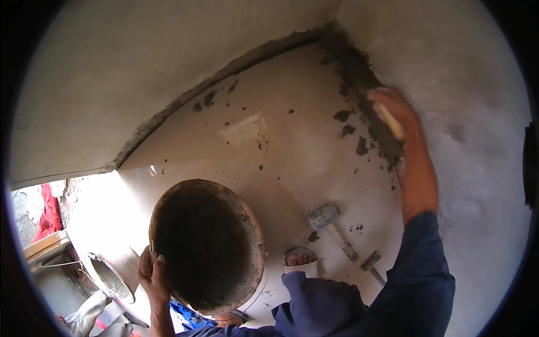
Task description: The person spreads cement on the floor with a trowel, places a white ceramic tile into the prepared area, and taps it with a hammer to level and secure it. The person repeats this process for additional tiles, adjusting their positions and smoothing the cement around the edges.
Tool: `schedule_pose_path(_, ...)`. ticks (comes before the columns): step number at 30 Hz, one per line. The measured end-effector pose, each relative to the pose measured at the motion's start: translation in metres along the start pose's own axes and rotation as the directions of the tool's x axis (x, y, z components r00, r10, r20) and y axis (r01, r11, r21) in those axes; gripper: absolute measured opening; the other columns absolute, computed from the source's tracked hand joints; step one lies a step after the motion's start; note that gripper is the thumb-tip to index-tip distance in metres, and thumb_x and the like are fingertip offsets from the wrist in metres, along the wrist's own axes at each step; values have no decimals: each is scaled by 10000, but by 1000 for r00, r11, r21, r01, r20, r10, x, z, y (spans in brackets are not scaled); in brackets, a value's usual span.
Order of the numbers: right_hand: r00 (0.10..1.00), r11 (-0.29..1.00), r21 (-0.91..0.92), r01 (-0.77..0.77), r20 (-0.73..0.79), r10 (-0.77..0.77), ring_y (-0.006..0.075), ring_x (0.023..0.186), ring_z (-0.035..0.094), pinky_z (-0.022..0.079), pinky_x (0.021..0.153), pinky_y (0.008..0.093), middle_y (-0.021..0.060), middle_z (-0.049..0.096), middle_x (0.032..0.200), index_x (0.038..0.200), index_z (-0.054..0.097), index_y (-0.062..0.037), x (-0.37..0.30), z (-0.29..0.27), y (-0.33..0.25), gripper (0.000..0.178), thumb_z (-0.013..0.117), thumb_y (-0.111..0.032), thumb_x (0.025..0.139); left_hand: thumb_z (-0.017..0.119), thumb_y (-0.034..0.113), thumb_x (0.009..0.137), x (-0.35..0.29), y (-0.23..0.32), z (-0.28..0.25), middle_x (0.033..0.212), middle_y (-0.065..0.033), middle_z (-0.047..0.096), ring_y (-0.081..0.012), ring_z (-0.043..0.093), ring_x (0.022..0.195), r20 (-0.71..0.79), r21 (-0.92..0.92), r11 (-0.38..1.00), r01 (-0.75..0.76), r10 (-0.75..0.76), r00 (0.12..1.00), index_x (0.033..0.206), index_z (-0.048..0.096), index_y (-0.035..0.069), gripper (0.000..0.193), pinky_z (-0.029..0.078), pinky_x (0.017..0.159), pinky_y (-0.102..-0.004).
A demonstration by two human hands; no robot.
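My left hand is closed on the rim of a large round bucket, which tilts so that its dark, mortar-stained inside shows. My right hand reaches to the base of the right wall. It grips a tool with a pale handle; the working end is hidden. Wet grey mortar lies in a strip under that hand, along the joint of floor and wall up to the far corner. Dark mortar spots are scattered on the floor beside it.
A rubber mallet and a small hammer lie on the pale glossy floor, close to my sandalled foot. At the left, a second bucket stands near a wooden frame and a red cloth.
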State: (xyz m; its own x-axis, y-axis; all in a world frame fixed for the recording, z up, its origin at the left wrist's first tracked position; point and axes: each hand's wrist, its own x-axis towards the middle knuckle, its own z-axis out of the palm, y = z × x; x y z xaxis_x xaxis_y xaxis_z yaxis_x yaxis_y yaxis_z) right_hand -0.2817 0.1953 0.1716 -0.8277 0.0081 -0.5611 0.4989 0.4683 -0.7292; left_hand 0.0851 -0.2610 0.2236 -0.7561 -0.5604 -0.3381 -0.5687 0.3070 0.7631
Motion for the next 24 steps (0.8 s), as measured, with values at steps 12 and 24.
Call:
schedule_pose_path(12,935,853,-518,66,-267,-235,417,1164,542,412,987,466,282,585,1207,1321,447,43,73,67,119,596,512,-383,909,553,100,906,-1,-14,-8,978,-24,636,-80,553,874,-31,-150,987,51,-56,998,1153,577,-45,288,421,782,-217)
schedule_pose_path(24,901,978,-207,29,-418,-115,342,938,667,527,794,416,205,666,1049,1212,546,42,149,78,96,513,563,-365,902,561,108,909,2,-10,-8,986,-24,636,-69,540,867,29,-113,993,40,-37,999,1175,575,-57,314,411,785,-210)
